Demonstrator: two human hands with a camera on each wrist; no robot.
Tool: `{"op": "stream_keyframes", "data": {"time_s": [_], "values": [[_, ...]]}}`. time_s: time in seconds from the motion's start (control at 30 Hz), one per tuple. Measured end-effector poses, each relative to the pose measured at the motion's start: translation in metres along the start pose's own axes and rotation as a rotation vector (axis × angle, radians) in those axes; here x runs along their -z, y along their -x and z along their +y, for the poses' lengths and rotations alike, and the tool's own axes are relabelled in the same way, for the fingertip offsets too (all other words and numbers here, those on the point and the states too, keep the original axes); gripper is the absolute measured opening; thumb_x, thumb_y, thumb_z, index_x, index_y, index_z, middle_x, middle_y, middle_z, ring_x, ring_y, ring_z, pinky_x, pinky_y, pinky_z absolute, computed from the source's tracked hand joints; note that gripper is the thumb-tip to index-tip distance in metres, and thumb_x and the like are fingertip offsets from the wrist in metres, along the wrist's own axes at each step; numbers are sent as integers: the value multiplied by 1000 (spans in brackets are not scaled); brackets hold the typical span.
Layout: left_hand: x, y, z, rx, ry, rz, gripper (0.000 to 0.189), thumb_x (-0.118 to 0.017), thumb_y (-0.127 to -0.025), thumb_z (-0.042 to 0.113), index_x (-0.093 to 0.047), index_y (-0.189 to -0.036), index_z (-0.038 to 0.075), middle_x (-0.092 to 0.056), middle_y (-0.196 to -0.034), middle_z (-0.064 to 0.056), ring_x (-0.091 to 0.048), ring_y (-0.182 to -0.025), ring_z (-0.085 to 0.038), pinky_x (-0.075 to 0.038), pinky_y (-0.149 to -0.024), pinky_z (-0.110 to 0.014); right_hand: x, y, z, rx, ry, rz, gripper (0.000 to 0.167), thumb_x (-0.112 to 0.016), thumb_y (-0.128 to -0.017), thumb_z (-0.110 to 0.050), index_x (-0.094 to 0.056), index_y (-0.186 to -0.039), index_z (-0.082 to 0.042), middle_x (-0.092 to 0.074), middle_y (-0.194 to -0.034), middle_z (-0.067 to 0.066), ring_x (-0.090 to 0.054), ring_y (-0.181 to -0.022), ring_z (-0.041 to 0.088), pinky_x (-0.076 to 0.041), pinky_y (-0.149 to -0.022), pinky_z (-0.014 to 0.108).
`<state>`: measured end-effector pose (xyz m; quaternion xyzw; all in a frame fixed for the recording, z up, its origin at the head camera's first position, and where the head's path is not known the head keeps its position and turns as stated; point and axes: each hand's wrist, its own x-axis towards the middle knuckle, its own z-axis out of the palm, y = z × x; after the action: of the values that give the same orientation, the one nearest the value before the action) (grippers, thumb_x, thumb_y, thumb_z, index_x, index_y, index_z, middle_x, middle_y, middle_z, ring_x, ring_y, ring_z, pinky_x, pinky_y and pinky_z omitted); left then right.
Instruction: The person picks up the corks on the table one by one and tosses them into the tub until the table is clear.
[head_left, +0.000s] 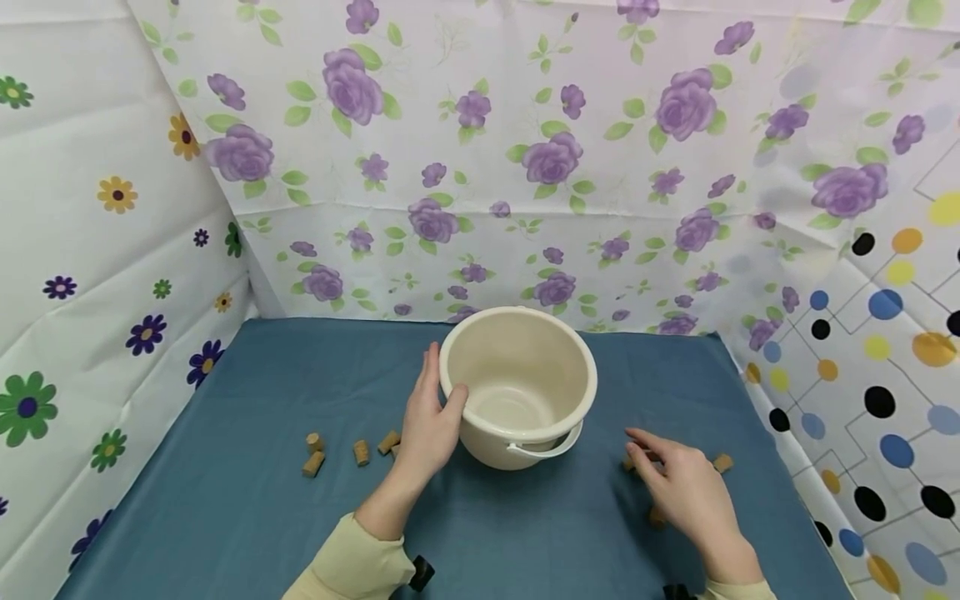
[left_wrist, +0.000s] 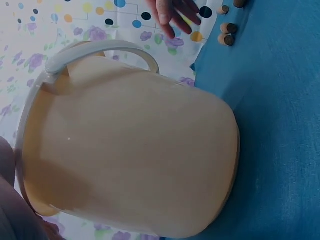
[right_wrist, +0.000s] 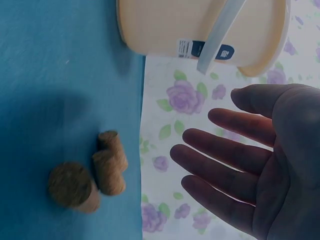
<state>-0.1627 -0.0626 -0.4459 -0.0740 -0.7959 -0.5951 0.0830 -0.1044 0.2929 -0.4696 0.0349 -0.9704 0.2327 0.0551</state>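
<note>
A cream bucket with its white handle hanging down at the front is in the middle of the head view, its mouth facing up and towards me. My left hand holds its left side, with the thumb at the rim and the fingers along the outer wall. In the left wrist view the bucket's wall fills most of the picture. My right hand hovers above several corks on the right, fingers spread and nothing held. It partly covers those corks in the head view.
More corks lie loose to the left of the bucket, one partly behind the left hand. A blue cloth covers the table. Patterned sheets hang at the back and on both sides.
</note>
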Motion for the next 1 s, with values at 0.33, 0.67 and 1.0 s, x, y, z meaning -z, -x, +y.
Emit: {"op": "stream_keyframes", "data": {"time_s": [0.33, 0.67, 1.0], "values": [[-13, -3, -11, -79, 39, 84, 71, -50, -110, 22, -17, -173, 13, -13, -178, -3, -12, -163, -19, -19, -128, -54, -1, 10, 21, -94, 11, -43, 46, -60, -111, -43, -70, -145, -14, -79, -115, 9, -60, -62, 8, -42, -46, 35], [-6, -5, -12, -116, -8, 56, 71, -50, -109, 21, -21, -173, 14, -17, -177, -2, -13, -164, -22, -20, -128, -56, 1, 21, 33, -170, 3, -63, 46, -62, -110, -40, -69, -146, -11, -80, -111, 10, -67, -71, 10, -49, -53, 36], [-3, -6, -12, -97, -25, 35, 71, -50, -109, 23, -20, -173, 18, -17, -177, -2, -13, -163, -20, -21, -127, -58, 1, 22, 40, -289, 17, -215, 27, -68, -107, -33, -81, -117, -11, -75, -90, -4, -64, -70, 10, -53, -61, 38]]}}
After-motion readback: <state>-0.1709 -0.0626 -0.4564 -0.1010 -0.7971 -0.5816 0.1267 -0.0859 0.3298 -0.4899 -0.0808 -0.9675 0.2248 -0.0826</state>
